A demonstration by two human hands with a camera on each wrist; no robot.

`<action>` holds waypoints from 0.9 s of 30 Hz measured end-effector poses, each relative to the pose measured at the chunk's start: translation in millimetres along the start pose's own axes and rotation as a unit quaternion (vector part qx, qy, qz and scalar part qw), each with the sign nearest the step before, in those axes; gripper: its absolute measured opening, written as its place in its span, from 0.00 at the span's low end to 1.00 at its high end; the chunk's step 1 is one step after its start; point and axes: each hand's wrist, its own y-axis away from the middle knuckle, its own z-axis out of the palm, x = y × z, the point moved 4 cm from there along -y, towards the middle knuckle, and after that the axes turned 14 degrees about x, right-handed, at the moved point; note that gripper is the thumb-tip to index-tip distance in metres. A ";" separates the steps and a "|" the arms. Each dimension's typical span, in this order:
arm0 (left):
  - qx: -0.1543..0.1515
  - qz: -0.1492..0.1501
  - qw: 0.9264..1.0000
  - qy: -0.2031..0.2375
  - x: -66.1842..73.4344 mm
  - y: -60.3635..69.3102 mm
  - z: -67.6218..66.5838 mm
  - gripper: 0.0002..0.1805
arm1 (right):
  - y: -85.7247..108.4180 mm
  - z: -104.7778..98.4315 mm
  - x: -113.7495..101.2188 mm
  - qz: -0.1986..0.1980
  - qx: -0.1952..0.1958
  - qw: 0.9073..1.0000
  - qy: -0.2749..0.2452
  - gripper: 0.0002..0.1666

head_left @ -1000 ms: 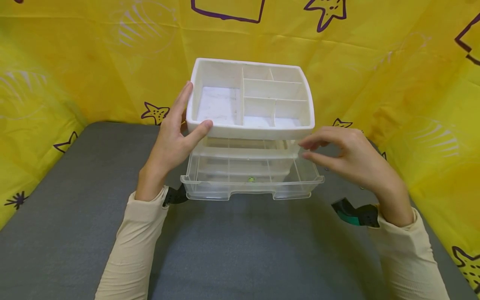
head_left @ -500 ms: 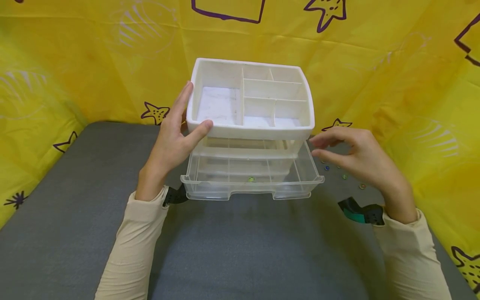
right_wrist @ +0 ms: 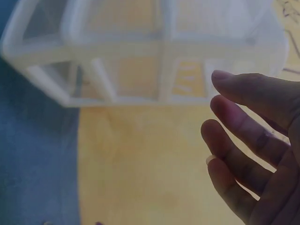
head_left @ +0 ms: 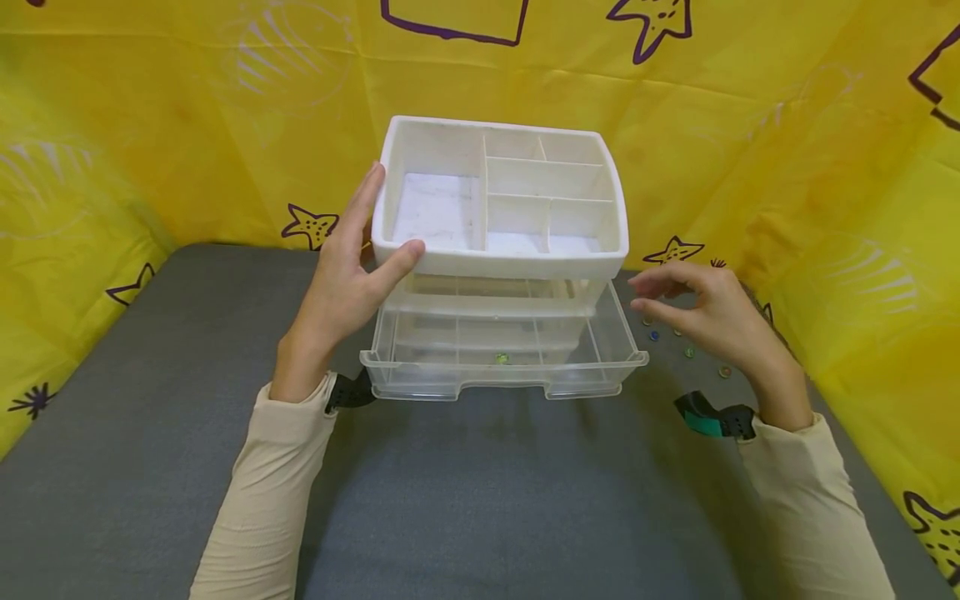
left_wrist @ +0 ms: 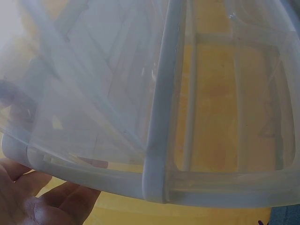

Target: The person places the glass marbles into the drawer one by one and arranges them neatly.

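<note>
A white organizer [head_left: 501,265] with a divided top tray stands at the centre of the head view. Its clear drawer [head_left: 592,379] is pulled out, with a small green piece [head_left: 502,358] inside. The left hand [head_left: 341,275] grips the organizer's left side, thumb on the front rim and fingers along the side; in the left wrist view its fingers [left_wrist: 70,199] lie by the frame's edge. To the right of the organizer, the right hand [head_left: 712,312] hovers with bent, parted fingers and holds nothing. The right wrist view shows that hand [right_wrist: 262,140] apart from the frame [right_wrist: 164,51].
Several small round pieces, among them a blue one [head_left: 655,336], a green one [head_left: 689,353] and a brown one [head_left: 724,372], lie on the grey table [head_left: 480,500] below the right hand. Yellow patterned cloth [head_left: 225,125] hangs behind and at both sides.
The right hand has moved right, away from the drawer's right edge, and small pieces on the table have come into sight. The left hand, organizer and drawer look unchanged.
</note>
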 end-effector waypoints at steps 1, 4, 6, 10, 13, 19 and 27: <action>0.000 0.000 1.000 0.000 0.0 0.0 -0.1 0.44 | 0.3 1.4 4.2 0.008 -0.004 1.000 0.001 0.15; 0.000 -0.001 1.000 0.001 0.1 -0.2 0.0 0.44 | 1.1 5.6 14.7 0.014 -0.009 1.000 0.006 0.14; 0.001 -0.001 1.000 0.002 0.0 -0.3 0.2 0.44 | 1.4 8.0 19.8 0.010 -0.009 1.000 0.009 0.13; 0.002 0.000 1.000 0.004 -0.4 -0.5 0.2 0.43 | 2.4 12.3 29.5 0.014 -0.013 1.000 0.012 0.12; 0.002 0.001 1.000 0.004 -0.5 -0.7 0.1 0.43 | 3.2 15.2 35.8 0.024 -0.021 0.999 0.014 0.12; 0.001 -0.001 1.000 0.007 -0.1 -0.8 0.4 0.43 | 4.7 19.4 46.6 0.050 -0.032 0.998 0.015 0.12; 0.002 0.002 1.000 0.007 -0.2 -0.4 0.5 0.43 | 7.3 23.3 58.6 0.070 -0.047 0.996 0.029 0.13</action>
